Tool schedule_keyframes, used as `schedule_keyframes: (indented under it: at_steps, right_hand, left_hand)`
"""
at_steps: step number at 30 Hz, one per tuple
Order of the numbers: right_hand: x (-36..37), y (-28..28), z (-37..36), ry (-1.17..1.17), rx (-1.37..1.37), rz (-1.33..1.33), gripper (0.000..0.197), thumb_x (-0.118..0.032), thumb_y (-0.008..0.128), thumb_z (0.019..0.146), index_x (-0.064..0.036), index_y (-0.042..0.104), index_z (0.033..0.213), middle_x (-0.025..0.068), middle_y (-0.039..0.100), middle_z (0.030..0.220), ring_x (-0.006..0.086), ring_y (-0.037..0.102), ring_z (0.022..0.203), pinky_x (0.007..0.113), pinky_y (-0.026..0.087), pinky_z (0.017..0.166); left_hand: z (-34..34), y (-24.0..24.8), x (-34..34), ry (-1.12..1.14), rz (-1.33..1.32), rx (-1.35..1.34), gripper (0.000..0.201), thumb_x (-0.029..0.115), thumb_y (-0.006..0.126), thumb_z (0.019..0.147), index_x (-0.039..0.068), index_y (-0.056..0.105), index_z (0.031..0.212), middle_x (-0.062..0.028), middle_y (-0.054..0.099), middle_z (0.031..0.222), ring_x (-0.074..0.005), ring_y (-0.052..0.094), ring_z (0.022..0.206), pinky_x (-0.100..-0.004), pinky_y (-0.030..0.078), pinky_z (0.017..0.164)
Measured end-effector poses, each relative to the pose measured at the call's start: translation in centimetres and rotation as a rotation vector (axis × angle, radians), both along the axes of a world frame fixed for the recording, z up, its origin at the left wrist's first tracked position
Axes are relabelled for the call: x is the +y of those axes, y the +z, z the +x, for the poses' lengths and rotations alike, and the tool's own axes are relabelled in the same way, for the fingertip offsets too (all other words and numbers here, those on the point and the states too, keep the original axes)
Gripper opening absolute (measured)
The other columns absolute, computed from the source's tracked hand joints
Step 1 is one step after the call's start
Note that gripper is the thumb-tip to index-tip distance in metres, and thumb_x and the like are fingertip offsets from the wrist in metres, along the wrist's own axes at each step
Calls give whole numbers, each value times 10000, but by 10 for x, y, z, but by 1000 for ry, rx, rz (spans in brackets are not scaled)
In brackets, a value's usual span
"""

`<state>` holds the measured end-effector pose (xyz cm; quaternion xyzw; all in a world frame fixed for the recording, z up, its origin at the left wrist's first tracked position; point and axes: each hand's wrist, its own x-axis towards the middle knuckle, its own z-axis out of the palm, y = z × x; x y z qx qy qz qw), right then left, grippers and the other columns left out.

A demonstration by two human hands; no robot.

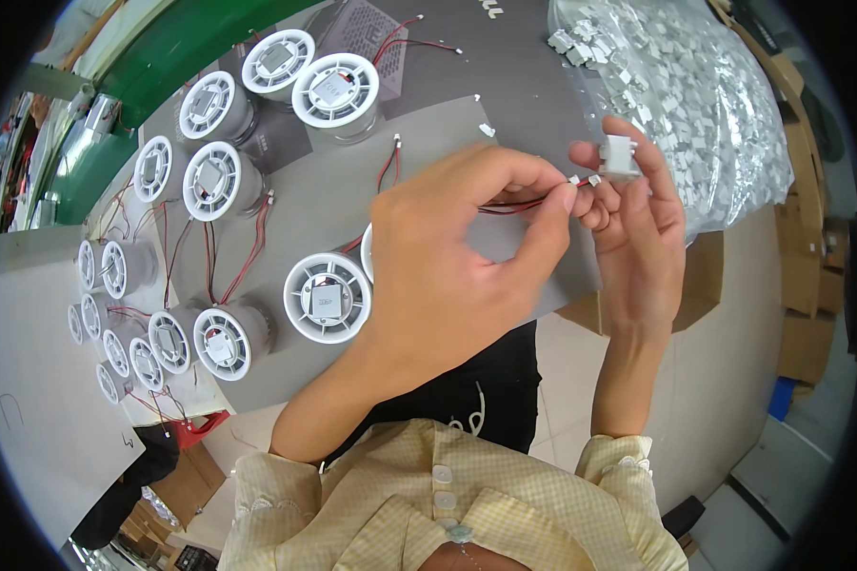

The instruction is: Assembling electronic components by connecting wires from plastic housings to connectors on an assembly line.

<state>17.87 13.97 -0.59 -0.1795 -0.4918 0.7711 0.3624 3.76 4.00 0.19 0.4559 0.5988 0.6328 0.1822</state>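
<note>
My left hand point(467, 257) is closed in a pinch on thin red and black wires point(509, 205), close to a small white plug point(574, 180) at their end. Facing it, my right hand point(643, 205) grips a small white plastic connector block point(618, 154) between thumb and fingers. A second small white plug point(594, 180) shows at the curled fingers of that hand, almost touching the first. Below and left of my left hand, a round white fan-like unit point(328, 297) with a square label stands on the grey table point(428, 119); another is mostly hidden behind the hand.
Several similar round white units point(221, 181) with trailing wires stand across the left side. A clear plastic bag point(686, 105) full of white connector pieces lies at the far right, above an open cardboard box point(700, 281). Loose white bits point(487, 129) lie on the table.
</note>
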Motion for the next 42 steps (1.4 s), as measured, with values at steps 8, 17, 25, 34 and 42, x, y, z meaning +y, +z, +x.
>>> schedule_keyframes:
  at_steps: [8, 17, 25, 34, 42]
  right_hand:
    - [4, 7, -3, -152, -268, 629, 322, -102, 575, 972, 50, 620, 1253, 144, 644, 1144, 168, 619, 952, 267, 489, 796]
    - [20, 19, 5, 13, -318, 939, 287, -100, 655, 894, 50, 686, 1137, 155, 667, 1050, 204, 607, 913, 291, 486, 764]
    - [14, 22, 9, -6, -449, 1101, 329, -46, 743, 753, 13, 713, 1075, 135, 699, 977, 242, 623, 812, 329, 509, 702]
    - [2, 28, 13, -108, -622, 1413, 379, 39, 740, 644, -20, 713, 1017, 100, 696, 953, 303, 630, 918, 390, 498, 817]
    - [-12, 20, 12, -49, -793, 1393, 342, 7, 758, 649, -68, 717, 980, 42, 689, 964, 254, 614, 953, 398, 453, 858]
  left_hand:
    - [1, -1, 0, -3, -14, -65, 75, 8, 729, 842, -19, 706, 907, -52, 706, 816, -86, 631, 743, -237, 505, 701]
    - [-6, 1, -3, -194, -71, -261, 47, 7, 712, 865, -34, 695, 879, -53, 696, 790, -103, 638, 720, -244, 504, 689]
    - [-9, 6, -8, -165, -148, -46, 477, 6, 746, 806, 47, 522, 1225, -58, 727, 855, -162, 714, 806, -292, 524, 776]
    - [-10, 7, -19, 11, -425, 774, 200, 124, 739, 792, 101, 673, 979, -7, 692, 904, -214, 648, 927, -489, 355, 1032]
    - [3, 23, -24, -36, -466, 772, 302, 99, 741, 778, 82, 650, 1066, -62, 658, 1016, -275, 613, 940, -458, 392, 976]
